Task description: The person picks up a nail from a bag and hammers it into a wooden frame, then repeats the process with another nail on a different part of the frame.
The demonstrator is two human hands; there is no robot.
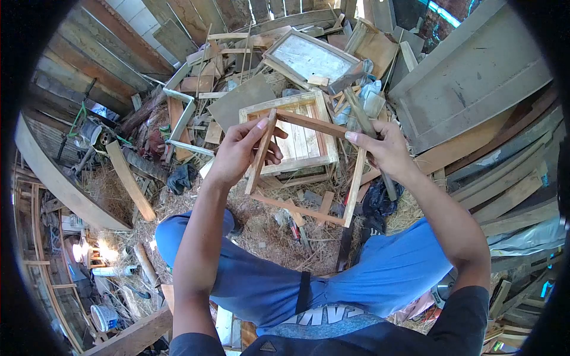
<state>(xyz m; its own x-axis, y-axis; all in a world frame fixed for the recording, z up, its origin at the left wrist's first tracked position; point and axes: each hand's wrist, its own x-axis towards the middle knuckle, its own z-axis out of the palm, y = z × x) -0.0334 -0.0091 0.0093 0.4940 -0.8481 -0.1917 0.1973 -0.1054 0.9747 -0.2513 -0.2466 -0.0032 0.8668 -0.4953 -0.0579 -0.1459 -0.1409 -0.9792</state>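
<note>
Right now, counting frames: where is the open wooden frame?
Head view, centre: the wooden frame is held between the left hand and right hand, over the slatted tray.

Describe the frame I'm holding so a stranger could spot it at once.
Look at the pile of scrap wood ahead of the blue trousers. Above the straw, the left hand and right hand hold an open frame of four thin reddish slats. Unlike the pale slatted tray behind it, it has no bottom: you see straight through.

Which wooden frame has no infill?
The bare open frame gripped by left hand and right hand; the slatted frame and panelled frame behind are filled.
</note>
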